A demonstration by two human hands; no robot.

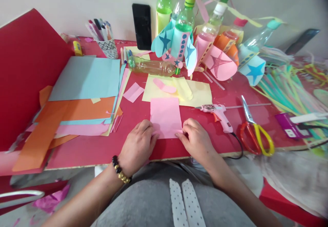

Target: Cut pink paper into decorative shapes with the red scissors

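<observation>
A pink sheet of paper [166,116] lies near the table's front edge, its near end creased into a narrow fold. My left hand [139,145], with a beaded bracelet at the wrist, pinches the left end of that fold between thumb and curled fingers. On the opposite side my right hand [196,138] grips the right end of the fold the same way. Just beyond the sheet are yellow paper [201,92] and a curved pink paper piece [164,86]. A small folded pink piece [133,92] sits to the left.
A pink glue gun [217,114] and scissors [255,131] lie to the right. Coloured paper sheets [87,76] are stacked left. Behind stand decorated bottles [183,39], a phone [142,27] and a pen cup [107,47]. An undecorated bottle [153,66] lies sideways.
</observation>
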